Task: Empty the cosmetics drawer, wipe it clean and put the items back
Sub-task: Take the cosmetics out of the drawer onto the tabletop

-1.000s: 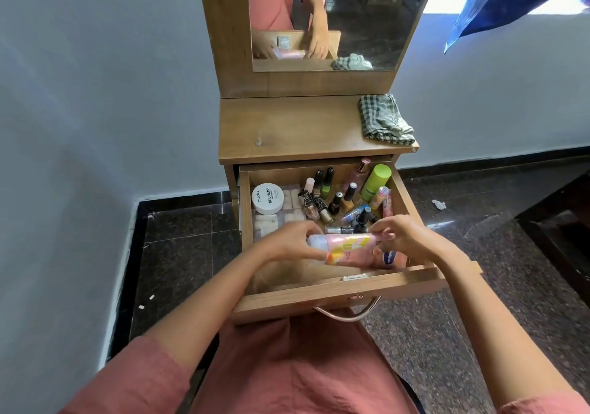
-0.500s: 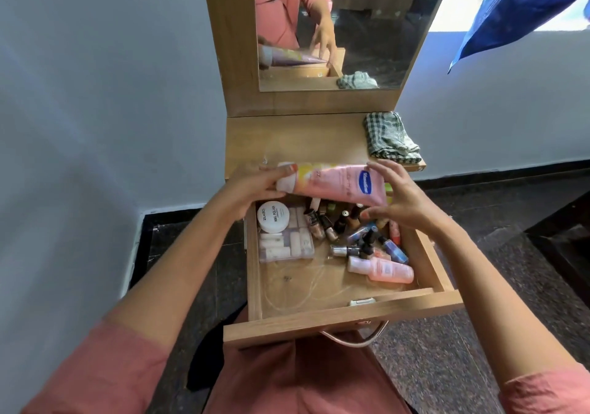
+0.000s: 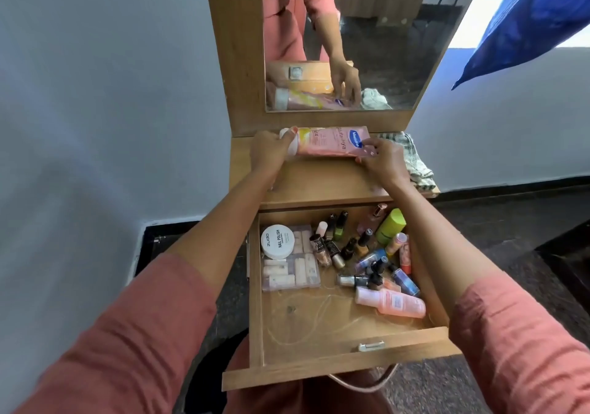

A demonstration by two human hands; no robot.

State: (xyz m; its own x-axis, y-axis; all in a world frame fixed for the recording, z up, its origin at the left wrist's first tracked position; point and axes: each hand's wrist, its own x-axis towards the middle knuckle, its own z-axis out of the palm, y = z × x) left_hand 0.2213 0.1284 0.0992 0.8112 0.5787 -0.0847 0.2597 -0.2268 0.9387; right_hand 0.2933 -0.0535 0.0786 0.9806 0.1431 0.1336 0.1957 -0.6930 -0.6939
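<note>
A large pink lotion tube lies on its side at the back of the dresser top, just under the mirror. My left hand grips its white cap end and my right hand holds its flat end. Below, the wooden drawer stands pulled out. It holds a white nail polish jar, a clear case of small pads, several nail polish bottles, a green tube and a pink bottle lying on its side.
A checked cloth lies crumpled on the right of the dresser top. The mirror rises behind it. Grey walls stand left and right, with dark granite floor around the dresser. A blue cloth hangs at the upper right.
Both hands lifted the pink lotion tube out of the drawer and carried it up and back onto the dresser top. The pink bottle that lay under it now shows.
</note>
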